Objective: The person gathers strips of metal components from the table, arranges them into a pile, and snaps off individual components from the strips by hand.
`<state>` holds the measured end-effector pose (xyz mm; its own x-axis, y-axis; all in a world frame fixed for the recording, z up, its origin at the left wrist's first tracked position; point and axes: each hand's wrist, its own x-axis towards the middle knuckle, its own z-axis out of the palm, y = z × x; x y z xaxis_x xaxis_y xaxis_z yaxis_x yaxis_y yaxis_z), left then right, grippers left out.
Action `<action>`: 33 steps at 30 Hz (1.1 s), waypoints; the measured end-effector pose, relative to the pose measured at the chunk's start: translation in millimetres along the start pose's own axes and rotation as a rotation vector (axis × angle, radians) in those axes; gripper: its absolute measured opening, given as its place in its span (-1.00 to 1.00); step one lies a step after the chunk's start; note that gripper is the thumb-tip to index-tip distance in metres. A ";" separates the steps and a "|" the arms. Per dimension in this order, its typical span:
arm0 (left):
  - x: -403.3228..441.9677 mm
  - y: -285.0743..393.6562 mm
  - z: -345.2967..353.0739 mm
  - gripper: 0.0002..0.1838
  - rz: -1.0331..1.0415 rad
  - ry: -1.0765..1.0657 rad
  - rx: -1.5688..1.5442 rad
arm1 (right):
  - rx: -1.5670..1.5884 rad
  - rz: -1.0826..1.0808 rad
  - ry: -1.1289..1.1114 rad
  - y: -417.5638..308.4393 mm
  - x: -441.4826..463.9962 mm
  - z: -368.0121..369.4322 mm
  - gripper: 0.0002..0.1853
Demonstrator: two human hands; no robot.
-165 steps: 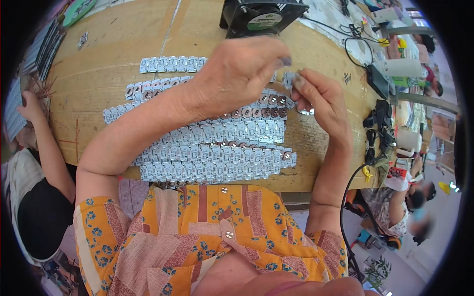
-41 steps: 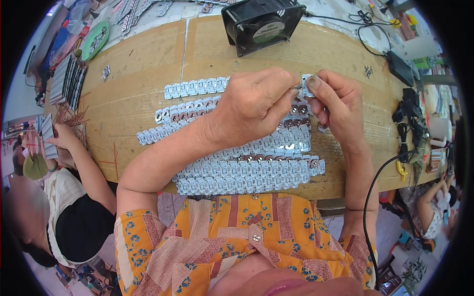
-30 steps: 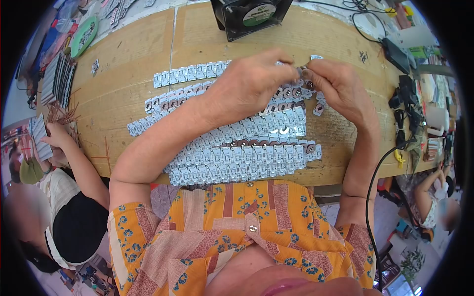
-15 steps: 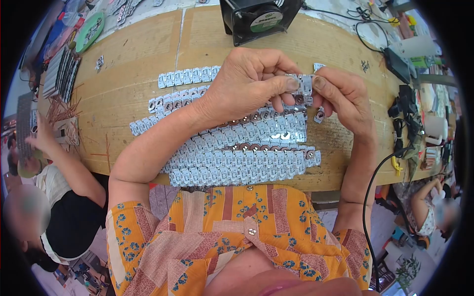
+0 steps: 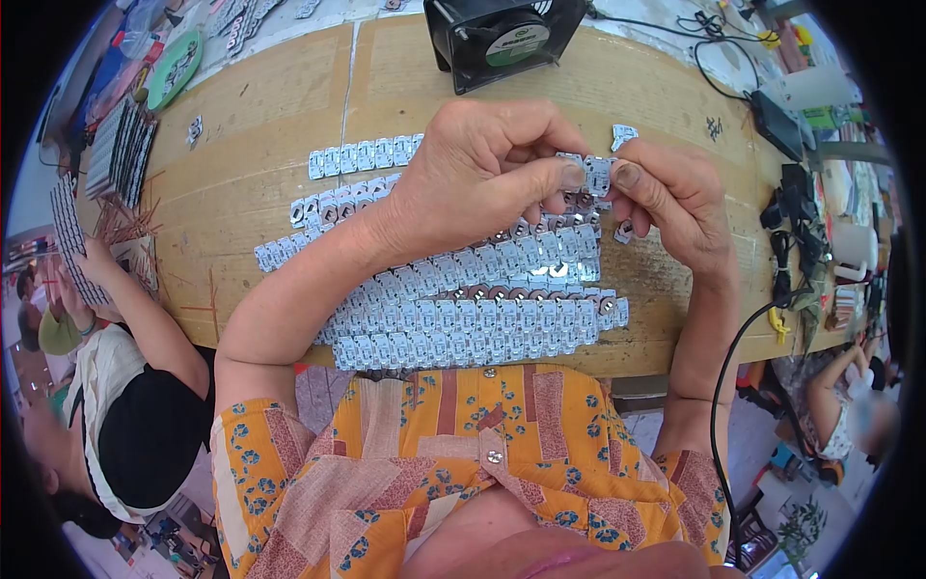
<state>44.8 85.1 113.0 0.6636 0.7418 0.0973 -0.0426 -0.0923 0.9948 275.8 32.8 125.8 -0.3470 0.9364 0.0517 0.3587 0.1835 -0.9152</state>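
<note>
The person in the orange patterned shirt (image 5: 487, 454) leans over a wooden worktop (image 5: 260, 125), with both hands brought together above its middle. The left hand (image 5: 569, 179) pinches a short run of small silvery plates (image 5: 598, 177) between thumb and fingers, and the right hand (image 5: 617, 183) grips its other end, thumb on top and fingers curled beneath. The fingertips sit so close that I can't tell how many plates are in the run, or whether they are joined.

Below the hands lie rows of similar plates (image 5: 473, 345), laid roughly side by side and overlapping in places, with brownish discs (image 5: 607, 306) showing along some of them. A loose plate (image 5: 624, 133) rests just beyond the right hand, and another piece (image 5: 624, 232) lies near it on the nearer side.

A black fan (image 5: 506, 41) stands past the hands on the far side. Over to the left are a green tray (image 5: 177, 69) with small pieces in it, a stack of dark-and-pale strips (image 5: 121, 147) and scattered reddish sticks (image 5: 123, 227). A co-worker's hand (image 5: 95, 262) holds a dotted panel (image 5: 69, 227) there. A white mug (image 5: 853, 249) is at the far right.
</note>
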 end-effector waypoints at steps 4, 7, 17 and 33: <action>2.0 2.0 0.9 -0.88 -0.082 0.055 -0.132 | -0.044 -0.013 0.051 -3.7 -0.1 3.8 -0.70; -0.2 1.7 -2.3 -0.88 -0.040 -0.024 -0.161 | 0.021 -0.053 0.028 -4.4 -0.1 6.6 -0.69; 5.7 -17.1 2.2 -0.89 0.246 0.139 -0.079 | 0.544 0.118 0.215 11.9 7.7 21.5 -0.67; 1.7 -19.6 4.2 -0.86 0.460 0.268 0.330 | 0.324 0.139 0.270 6.9 8.0 27.5 -0.71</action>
<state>49.9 85.4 93.5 0.4201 0.7140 0.5602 -0.0182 -0.6105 0.7918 251.7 33.4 109.0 -0.0608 0.9980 -0.0175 0.0812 -0.0125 -0.9966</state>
